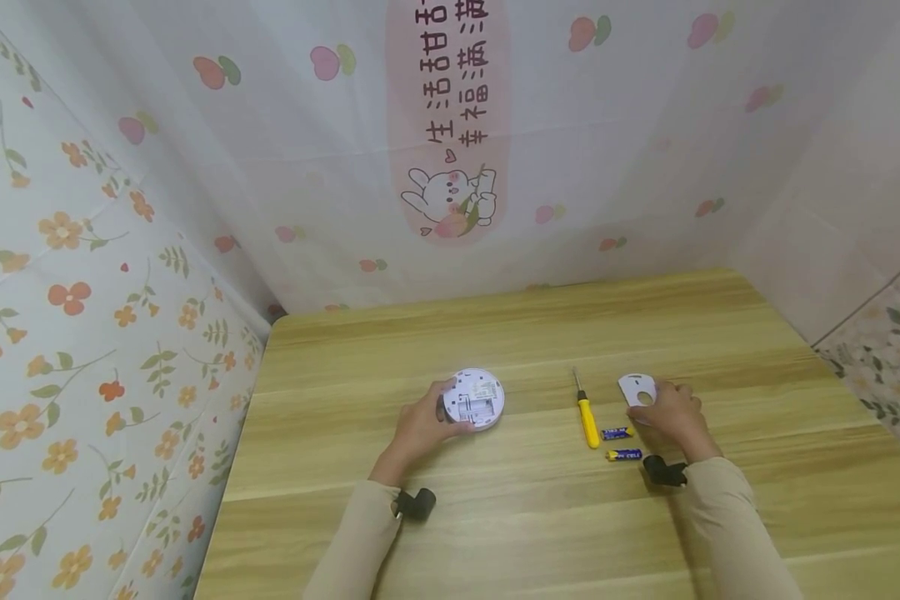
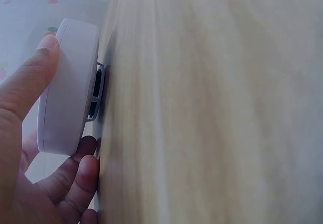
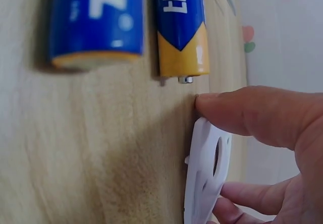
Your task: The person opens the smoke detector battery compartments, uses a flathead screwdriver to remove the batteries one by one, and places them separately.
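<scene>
A round white device (image 1: 467, 410) with a battery compartment facing up is in my left hand (image 1: 422, 423), thumb on one side and fingers on the other. In the left wrist view the device (image 2: 70, 88) is seen edge-on, close over the table, with a bracket-like part beneath it. My right hand (image 1: 675, 414) pinches a flat white cover plate (image 1: 636, 388) with a round hole, near the table surface. Just left of that hand lie two blue and yellow batteries, an upper battery (image 1: 617, 433) and a lower battery (image 1: 624, 455).
A screwdriver (image 1: 587, 417) with a yellow handle lies between the hands, its tip pointing to the back. The wooden table (image 1: 495, 517) reaches a patterned curtain (image 1: 330, 167) behind it. Another flowered curtain (image 1: 82, 333) hangs along the left side.
</scene>
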Demonstrator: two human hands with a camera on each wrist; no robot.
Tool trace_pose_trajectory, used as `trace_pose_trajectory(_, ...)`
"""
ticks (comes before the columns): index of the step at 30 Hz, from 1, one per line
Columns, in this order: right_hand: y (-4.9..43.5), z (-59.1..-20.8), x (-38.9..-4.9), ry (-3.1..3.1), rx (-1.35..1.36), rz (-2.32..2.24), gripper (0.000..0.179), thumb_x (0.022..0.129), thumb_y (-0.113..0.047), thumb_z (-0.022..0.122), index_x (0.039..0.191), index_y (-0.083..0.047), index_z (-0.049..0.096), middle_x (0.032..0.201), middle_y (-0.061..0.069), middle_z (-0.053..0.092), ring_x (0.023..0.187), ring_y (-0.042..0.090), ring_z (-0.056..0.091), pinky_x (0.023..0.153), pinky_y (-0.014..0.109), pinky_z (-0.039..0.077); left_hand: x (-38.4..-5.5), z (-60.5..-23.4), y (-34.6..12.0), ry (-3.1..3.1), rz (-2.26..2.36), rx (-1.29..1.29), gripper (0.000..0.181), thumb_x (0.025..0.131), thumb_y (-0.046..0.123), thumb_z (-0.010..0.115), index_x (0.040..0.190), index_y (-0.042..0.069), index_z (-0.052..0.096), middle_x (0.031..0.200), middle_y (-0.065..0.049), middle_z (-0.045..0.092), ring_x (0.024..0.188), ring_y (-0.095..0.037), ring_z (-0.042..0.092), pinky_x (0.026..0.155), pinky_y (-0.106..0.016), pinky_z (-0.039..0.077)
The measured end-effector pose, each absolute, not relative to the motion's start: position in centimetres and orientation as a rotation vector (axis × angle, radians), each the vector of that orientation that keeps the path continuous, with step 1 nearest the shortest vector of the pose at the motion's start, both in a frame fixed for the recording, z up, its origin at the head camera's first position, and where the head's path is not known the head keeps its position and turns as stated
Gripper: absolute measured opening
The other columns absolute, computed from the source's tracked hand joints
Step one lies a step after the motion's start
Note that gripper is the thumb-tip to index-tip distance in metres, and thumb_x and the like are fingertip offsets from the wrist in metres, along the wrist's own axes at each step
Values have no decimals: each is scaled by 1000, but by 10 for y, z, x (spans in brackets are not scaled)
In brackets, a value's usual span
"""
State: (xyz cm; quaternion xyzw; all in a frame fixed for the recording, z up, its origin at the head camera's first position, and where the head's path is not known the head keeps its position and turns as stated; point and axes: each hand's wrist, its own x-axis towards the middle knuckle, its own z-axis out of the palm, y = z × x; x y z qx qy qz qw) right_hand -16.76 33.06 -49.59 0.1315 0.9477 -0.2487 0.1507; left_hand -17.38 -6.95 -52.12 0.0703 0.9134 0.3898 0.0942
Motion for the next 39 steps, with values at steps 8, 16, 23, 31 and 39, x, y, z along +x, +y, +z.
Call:
trace_pose_trajectory(8, 334, -497, -167, 2761, 314, -725, 85, 78, -26, 69, 138, 19, 28, 116, 44, 35, 100, 53, 36, 75, 52, 39, -176, -525, -69, 2715, 1148, 216, 90, 68, 57, 79, 144, 30, 40, 145, -10, 51, 130, -42, 46, 110, -60, 29)
trace_pose_trajectory(16, 338, -501, -164, 2817, 233, -695, 85, 74, -24, 71, 134, 22, 32, 114, 46, 40, 96, 52, 39, 73, 49, 38, -175, -525, -70, 2738, 1142, 239, 89, 69, 57, 78, 144, 27, 41, 143, -11, 52, 129, -40, 49, 110, -58, 30)
trace_pose_trajectory(23, 341, -500, -161, 2932, 78, -662, 63, 77, -17, 64, 121, 25, 46, 114, 45, 54, 97, 56, 53, 84, 59, 38, -174, -524, -71, 2743, 1151, 236, 88, 71, 56, 78, 144, 23, 42, 141, -13, 55, 126, -38, 52, 110, -56, 31)
trace_pose_trajectory(31, 342, -499, -158, 2921, 91, -696, 61, 78, -18, 66, 119, 23, 49, 113, 45, 54, 94, 54, 55, 78, 58, 43, -174, -523, -71, 2737, 1165, 215, 88, 71, 57, 77, 144, 24, 42, 141, -12, 55, 126, -40, 51, 107, -57, 34)
trace_pose_trajectory(39, 344, -498, -156, 2968, 158, -630, 66, 81, -27, 67, 124, 19, 48, 115, 46, 50, 97, 57, 47, 77, 57, 39, -174, -526, -70, 2737, 1163, 201, 88, 70, 58, 77, 144, 26, 41, 141, -11, 55, 126, -39, 51, 107, -56, 34)
